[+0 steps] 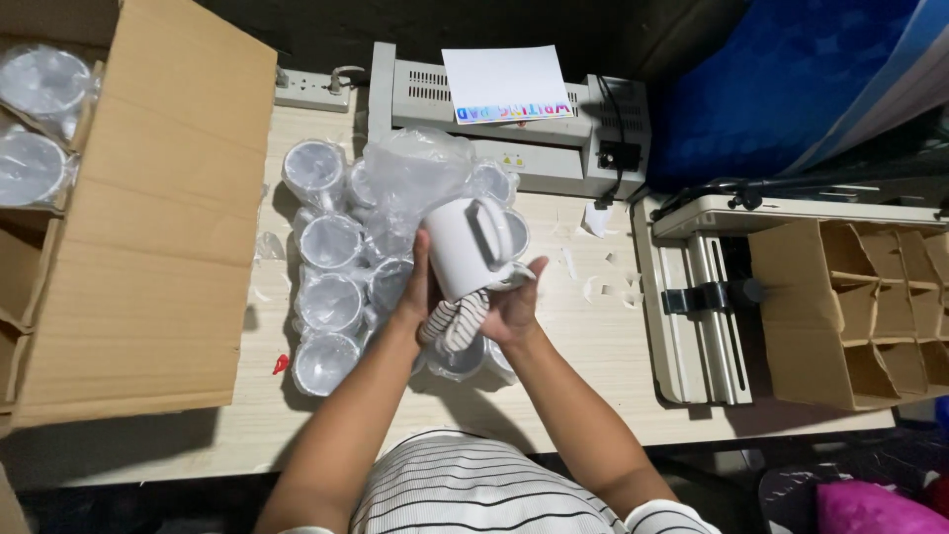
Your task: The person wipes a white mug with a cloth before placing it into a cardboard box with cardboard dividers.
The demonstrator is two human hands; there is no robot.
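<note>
Held mug: gripping a plain white ceramic mug with a loop handle (473, 245) between both hands above the light wooden tabletop (583, 341), tilted with the handle facing up toward the camera, so the whole side stays in view.
Left hand (417, 289): cupping the mug's left wall, fingers curled closed against it, thumb side pressing in to steady the tilt.
Right hand (516, 302): bracing the mug from below and right, fingers (535, 267) reaching up onto the wall; also pinching a striped black-and-white cloth (457, 321) under the base (possibly a sleeve end, hard telling which).
Clear plastic bag (415, 173): billowing loose just behind the mug's far end, touching it, seemingly half pulled away.
Wrapped mugs (329, 302): lying in rows on the tabletop directly beneath the hands, each in clear film, mouths facing up, keeping close within reach.
Large brown cardboard box (148, 227): standing open at the left, flap folded over the tabletop's edge, more wrapped mugs showing inside.
Divided brown cardboard carton (870, 316): resting at the right, cells open.
Grey laminating machine (514, 129): sitting at the back, a white sheet lying on it.
</note>
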